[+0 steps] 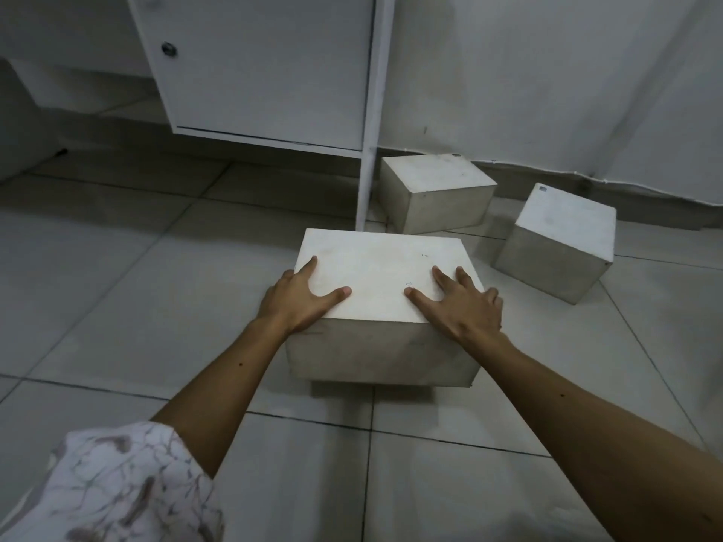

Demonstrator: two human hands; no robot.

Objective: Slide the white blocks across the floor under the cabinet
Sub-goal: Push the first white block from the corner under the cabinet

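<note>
A large white block (381,267) sits on the tiled floor just in front of the cabinet's thin white leg (369,150). My left hand (299,301) grips its near left corner, fingers down the left side and thumb on top. My right hand (459,303) lies on its near right corner, fingers spread over the top and right edge. The white cabinet (258,68) stands raised off the floor, with a gap beneath it. Two smaller white blocks rest to the right of the leg: one (434,191) close to it, another (559,238) farther right.
A white wall (547,72) runs behind the two smaller blocks, meeting the floor at a dirty skirting line. Grey floor tiles (117,267) spread to the left and toward me. A dark lock (169,50) marks the cabinet door.
</note>
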